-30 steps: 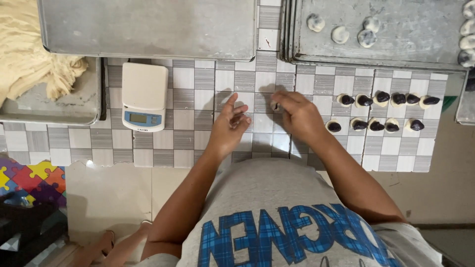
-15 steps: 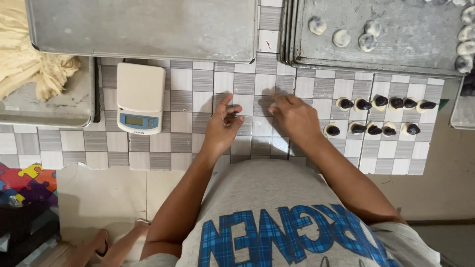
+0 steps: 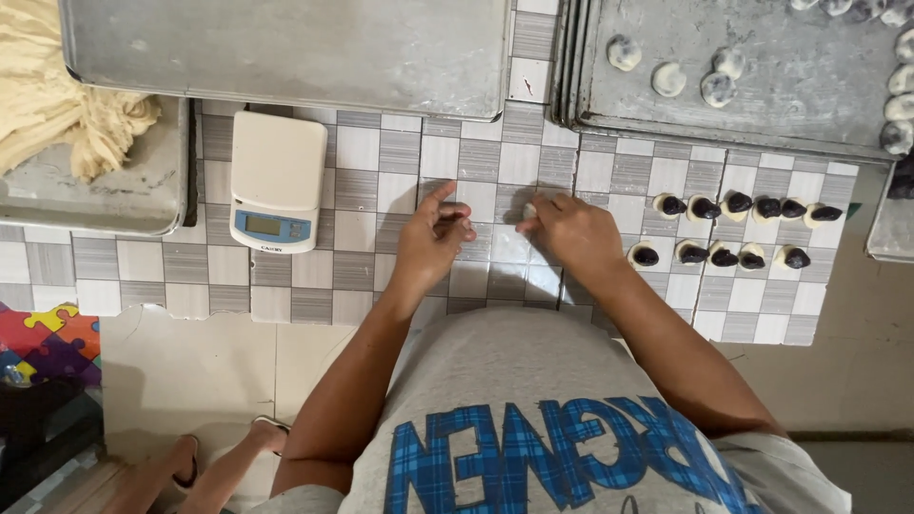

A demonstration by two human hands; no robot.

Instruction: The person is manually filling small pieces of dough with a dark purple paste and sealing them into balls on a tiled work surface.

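While right hand [image 3: 568,231] pinches, dough piece [image 3: 528,210] — seemingly pale, small

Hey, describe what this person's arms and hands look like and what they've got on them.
Both arms are bare from the shirt sleeves down. The left hand and the right hand wear no gloves, and no rings, watch or bracelets show from this view. The person wears a grey short-sleeved T-shirt with large blue plaid-patterned lettering across it. No tools or straps are on either arm.

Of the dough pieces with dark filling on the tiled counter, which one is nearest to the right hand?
The leftmost piece of the lower row, just beside the right hand; the others lie farther right.
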